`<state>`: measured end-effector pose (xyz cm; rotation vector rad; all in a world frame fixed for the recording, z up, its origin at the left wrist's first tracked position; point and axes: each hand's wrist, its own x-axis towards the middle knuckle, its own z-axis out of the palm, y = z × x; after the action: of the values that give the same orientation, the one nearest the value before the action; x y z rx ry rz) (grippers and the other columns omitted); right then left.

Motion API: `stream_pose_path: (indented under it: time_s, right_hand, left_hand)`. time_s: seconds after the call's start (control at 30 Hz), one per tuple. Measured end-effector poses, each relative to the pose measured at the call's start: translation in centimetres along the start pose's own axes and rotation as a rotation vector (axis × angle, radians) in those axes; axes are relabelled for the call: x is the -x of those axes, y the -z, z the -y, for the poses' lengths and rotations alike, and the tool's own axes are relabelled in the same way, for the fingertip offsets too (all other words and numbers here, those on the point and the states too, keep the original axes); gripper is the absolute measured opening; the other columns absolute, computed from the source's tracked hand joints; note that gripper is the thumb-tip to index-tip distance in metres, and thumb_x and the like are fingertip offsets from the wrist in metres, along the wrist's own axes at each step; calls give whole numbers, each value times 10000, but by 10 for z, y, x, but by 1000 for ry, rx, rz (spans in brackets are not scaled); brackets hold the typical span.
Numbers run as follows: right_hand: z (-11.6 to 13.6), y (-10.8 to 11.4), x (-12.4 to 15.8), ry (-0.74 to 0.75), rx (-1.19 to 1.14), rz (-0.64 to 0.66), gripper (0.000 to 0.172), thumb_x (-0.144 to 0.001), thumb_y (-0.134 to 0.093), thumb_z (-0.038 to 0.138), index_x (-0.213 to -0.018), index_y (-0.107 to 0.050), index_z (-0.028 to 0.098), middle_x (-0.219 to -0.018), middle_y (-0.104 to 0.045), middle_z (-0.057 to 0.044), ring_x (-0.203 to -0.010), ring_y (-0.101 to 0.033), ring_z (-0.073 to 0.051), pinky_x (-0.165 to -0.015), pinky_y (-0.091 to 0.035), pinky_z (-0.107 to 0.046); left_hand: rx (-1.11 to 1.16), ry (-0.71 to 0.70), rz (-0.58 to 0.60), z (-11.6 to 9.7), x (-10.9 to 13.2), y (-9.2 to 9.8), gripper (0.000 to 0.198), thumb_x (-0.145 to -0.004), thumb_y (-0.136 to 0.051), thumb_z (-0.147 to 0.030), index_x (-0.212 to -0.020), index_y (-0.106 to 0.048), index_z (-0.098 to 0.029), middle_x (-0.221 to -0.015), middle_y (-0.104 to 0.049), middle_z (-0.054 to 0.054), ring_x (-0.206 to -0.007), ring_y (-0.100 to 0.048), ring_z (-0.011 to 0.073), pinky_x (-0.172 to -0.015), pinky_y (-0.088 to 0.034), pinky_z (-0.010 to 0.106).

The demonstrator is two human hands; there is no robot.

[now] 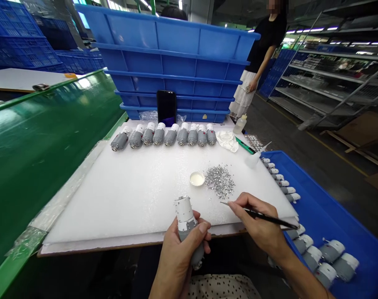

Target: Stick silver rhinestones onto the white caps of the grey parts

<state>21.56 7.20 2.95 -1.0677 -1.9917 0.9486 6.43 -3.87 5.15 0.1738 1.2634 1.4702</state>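
Note:
My left hand (pixel 189 243) is wrapped round a grey and white cylindrical part (pixel 184 210), its white end tilted up and away from me. Small studs dot the white end. In my right hand (pixel 260 222) is a thin black pen-like tool (pixel 269 217), pinched between thumb and fingers. Its fine tip points left, just short of a scattered heap of tiny silver pieces (pixel 220 181). Beside the heap stands a small round dish (pixel 197 179) with a cream-coloured filling. Both hands are over the near edge of the white foam sheet (pixel 129 191).
Several similar cylinders (pixel 158 135) stand in a row below a black phone (pixel 166 107) and stacked blue crates (pixel 176 62). Crumpled tissue (pixel 228 141), a squeeze bottle (pixel 253 159) and another bottle (pixel 240 123) are at right. A blue bin (pixel 338 216) holds more cylinders. A person (pixel 263 54) stands behind.

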Motion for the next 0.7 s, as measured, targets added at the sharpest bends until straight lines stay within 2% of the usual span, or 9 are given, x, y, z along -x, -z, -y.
stream_pose_path:
  time_s: [0.13, 0.2, 0.37, 0.47, 0.6, 0.7]
  right_hand:
    - [31, -7, 15, 348, 34, -24, 138, -901, -590, 125, -781, -573, 190, -658, -578, 23, -570, -543, -91, -540, -418, -203]
    - [41, -11, 19, 485, 34, -15, 144, -887, -575, 56, -844, -587, 193, -669, -618, 15, -584, -587, -96, -546, -448, -199]
    - [44, -25, 24, 551, 82, 19, 208, -859, -607, 42, -953, -581, 226, -692, -675, 4, -618, -636, -133, -566, -493, -232]
    - [45, -28, 25, 510, -3, 27, 192, -867, -599, 62, -962, -591, 229, -699, -660, -5, -628, -632, -144, -571, -497, -248]
    - [52, -24, 22, 258, -172, 64, 133, -901, -602, 150, -805, -578, 238, -666, -594, 29, -549, -542, -106, -500, -425, -222]
    - [53, -20, 19, 63, -265, 121, 217, -916, -614, 265, -711, -557, 222, -622, -531, 32, -525, -473, -103, -477, -377, -229]
  left_hand:
    - [84, 0, -28, -3, 1, -9, 299, -800, -749, -290, -1010, -590, -151, -761, -658, 20, -620, -550, 107, -641, -469, 227]
    - [126, -4, -42, -4, 3, -12, 301, -805, -744, -303, -1015, -587, -155, -756, -632, 6, -631, -540, 103, -657, -475, 230]
    - [217, -14, -105, -6, 10, -11, 313, -786, -768, -279, -1015, -589, -164, -721, -606, -18, -634, -531, 95, -643, -477, 206]
    - [288, -15, -116, -6, 9, -7, 297, -776, -773, -239, -1005, -603, -158, -689, -615, -23, -604, -536, 86, -610, -473, 187]
    - [317, -6, -78, -4, 7, -1, 275, -780, -754, -231, -995, -596, -162, -668, -622, -21, -580, -549, 91, -603, -480, 199]
    - [314, -23, -42, -4, 8, 3, 274, -793, -744, -231, -1006, -581, -176, -673, -624, -22, -587, -551, 94, -610, -480, 204]
